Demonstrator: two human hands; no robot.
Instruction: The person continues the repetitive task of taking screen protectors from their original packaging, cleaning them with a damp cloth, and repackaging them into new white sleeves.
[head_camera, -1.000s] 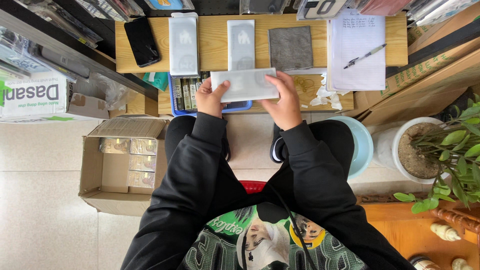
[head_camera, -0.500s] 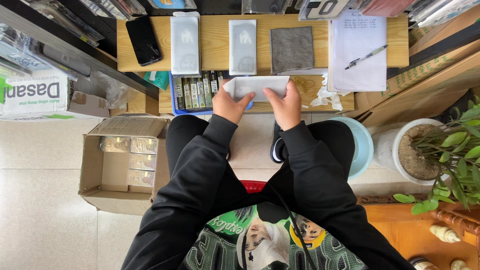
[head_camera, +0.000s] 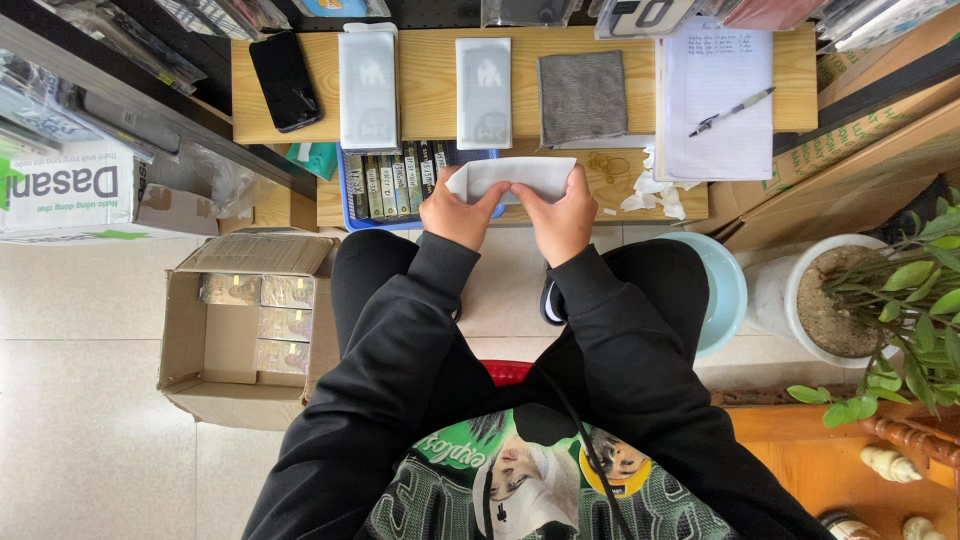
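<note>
From the head view, the person is sitting at a low wooden worktop (head_camera: 420, 100) and is holding a flat white packet (head_camera: 512, 176) in both hands just above its near edge. The left hand (head_camera: 455, 212) is pinching the packet's left end between thumb and fingers, and the right hand (head_camera: 562, 218) is gripping its right end in the same way, so both hands are closed on it. The step in hand looks like opening or unfolding the packet, since the left corner is lifting into a small flap. The next move would probably call for a steady pinch on that flap while the other hand is keeping the body of the packet flat.

The packet is looking long, thin and slightly bowed, plain white, with its far edge hanging over a blue tray (head_camera: 352, 195) of upright dark boxes. Along the far edge of the worktop are lying a black phone (head_camera: 285, 80), two pale flat packs (head_camera: 368, 90) (head_camera: 484, 92), a grey cloth (head_camera: 582, 96) and a written sheet with a pen (head_camera: 730, 110) across it. Crumpled white scraps (head_camera: 655, 192) are lying near the right hand. An open cardboard box (head_camera: 250, 330) is standing on the floor to the left, and a potted plant (head_camera: 850, 300) to the right.
</note>
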